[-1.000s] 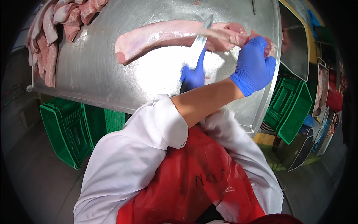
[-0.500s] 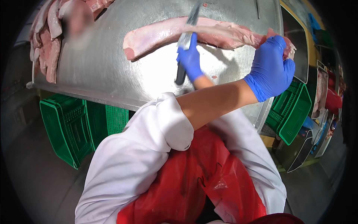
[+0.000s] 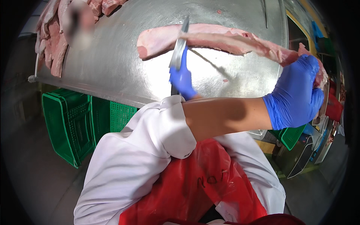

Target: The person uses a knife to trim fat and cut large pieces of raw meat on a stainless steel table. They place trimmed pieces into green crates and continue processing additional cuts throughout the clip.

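A long pale slab of meat [image 3: 159, 39] lies across the metal table. From its top a strip of fat or skin [image 3: 232, 43] is partly lifted, running right to my left hand [image 3: 296, 93]. That blue-gloved hand is closed on the strip's end, raised beyond the table's right side. My forearms cross, the left over the right. My right hand [image 3: 182, 78], also gloved in blue, grips a knife [image 3: 177, 52] whose blade points away from me and meets the strip near the slab's left part. The knife's handle is mostly hidden by the hand and left sleeve.
The metal table [image 3: 108, 63] bears more pieces of meat [image 3: 52, 41] heaped at its far left. Green crates [image 3: 69, 127] stand below its left front edge, another green crate [image 3: 290, 138] below the right. A thin rod [image 3: 266, 13] lies at the far right.
My left hand has moved right and nearer to me, drawing the strip farther off the slab. The knife has shifted left along the meat in my right hand.
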Demonstrator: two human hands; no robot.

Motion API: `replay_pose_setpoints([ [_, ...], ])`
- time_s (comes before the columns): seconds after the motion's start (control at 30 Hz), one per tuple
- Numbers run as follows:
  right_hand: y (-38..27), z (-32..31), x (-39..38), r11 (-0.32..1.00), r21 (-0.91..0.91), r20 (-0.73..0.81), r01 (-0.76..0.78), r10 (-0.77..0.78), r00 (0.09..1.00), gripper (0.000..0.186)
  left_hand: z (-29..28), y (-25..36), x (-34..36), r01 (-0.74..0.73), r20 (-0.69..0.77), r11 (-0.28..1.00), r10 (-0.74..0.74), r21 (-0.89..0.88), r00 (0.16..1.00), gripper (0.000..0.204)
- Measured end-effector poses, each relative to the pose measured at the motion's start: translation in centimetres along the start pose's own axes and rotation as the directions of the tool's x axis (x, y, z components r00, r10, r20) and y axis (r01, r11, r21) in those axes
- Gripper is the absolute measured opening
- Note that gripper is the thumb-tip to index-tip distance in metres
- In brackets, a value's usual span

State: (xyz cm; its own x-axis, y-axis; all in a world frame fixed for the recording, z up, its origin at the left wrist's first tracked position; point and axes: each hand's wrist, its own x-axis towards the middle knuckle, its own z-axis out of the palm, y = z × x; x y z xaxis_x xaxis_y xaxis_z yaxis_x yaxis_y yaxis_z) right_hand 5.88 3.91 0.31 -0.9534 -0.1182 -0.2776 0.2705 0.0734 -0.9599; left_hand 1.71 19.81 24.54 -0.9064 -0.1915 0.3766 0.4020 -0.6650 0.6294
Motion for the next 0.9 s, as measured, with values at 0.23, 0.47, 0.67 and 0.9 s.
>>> replay_pose_setpoints([
  [0.23,0.0,4.4,0.4,0.988,-0.137,0.046,0.074,-0.069,0.997,0.087,1.0,3.4,0.4,0.199,0.011,0.814,-0.230,-0.546,0.973,0.014],
  [0.47,1.3,7.4,6.3,0.987,-0.159,-0.059,-0.015,0.006,0.998,0.080,1.9,7.7,0.8,0.109,0.031,0.857,-0.108,-0.504,0.994,0.013],
  [0.67,-2.2,10.3,3.1,0.981,-0.134,0.054,-0.143,0.151,0.987,0.077,1.8,11.2,1.4,0.064,0.051,0.862,-0.045,-0.503,0.998,0.019],
  [0.9,-2.9,14.3,4.9,0.994,-0.105,-0.082,-0.006,-0.003,0.997,0.072,2.4,13.9,2.2,0.016,0.120,0.894,0.042,-0.448,0.992,0.017],
])
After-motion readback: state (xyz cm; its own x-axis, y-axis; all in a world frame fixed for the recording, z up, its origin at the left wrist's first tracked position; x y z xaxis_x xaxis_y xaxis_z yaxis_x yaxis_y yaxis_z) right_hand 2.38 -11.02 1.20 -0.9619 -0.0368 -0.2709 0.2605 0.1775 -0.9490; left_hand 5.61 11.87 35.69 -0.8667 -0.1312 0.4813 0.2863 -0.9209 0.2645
